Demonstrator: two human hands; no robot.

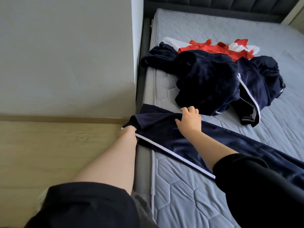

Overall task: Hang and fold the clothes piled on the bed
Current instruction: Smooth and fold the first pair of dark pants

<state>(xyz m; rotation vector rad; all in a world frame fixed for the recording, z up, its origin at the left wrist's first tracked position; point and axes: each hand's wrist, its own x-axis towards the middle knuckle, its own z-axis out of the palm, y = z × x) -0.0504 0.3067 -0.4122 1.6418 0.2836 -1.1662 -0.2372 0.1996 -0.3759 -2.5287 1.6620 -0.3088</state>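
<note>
Sleeves, black, two, at the nearest edge of the view, one on each forearm. Left hand: at the mattress side, fingers closed on the end of the navy trousers where that end overhangs the wooden floor. Right hand: just beyond, fingers curled and pinching a raised fold along the far edge of the same trousers. Navy trousers: laid flat and stretched crosswise over the near part of the grey quilted mattress, one white stripe running down the near side seam. Pile of clothes, farther up the bed and apart from the trousers: a dark navy plush garment, a navy jacket with white piping and striped cuff beside it on the right, a red garment and a white garment behind them. Headboard, dark padded, at the far end.
</note>
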